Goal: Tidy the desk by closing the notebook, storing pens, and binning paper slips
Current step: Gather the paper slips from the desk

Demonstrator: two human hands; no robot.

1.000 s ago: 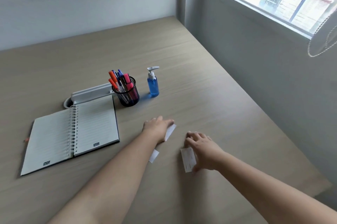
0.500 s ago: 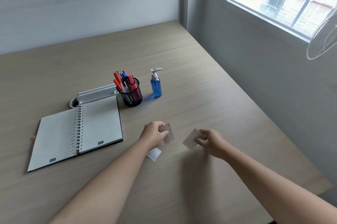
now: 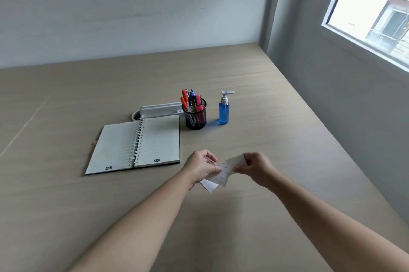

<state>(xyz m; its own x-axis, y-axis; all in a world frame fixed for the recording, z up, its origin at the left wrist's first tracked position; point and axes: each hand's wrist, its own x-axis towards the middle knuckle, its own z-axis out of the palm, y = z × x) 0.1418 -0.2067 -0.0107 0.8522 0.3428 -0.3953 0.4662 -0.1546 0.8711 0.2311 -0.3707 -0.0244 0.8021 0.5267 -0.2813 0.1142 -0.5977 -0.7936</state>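
Note:
A spiral notebook lies open on the wooden desk, left of centre. Behind it stands a black mesh pen cup filled with several pens and markers. Just above the desk, in front of the notebook, my left hand and my right hand meet, each pinching a white paper slip; the two slips overlap between the hands. Another white slip lies flat on the desk under my left hand, partly hidden by it.
A blue pump bottle stands right of the pen cup. A white power strip lies behind the notebook by a cable hole. Something small and red peeks out at the notebook's left edge. Walls border the desk at the back and right.
Both hands lifted their paper slips off the desk and moved together, so the slips now overlap between them. The camera tilted up and shifted.

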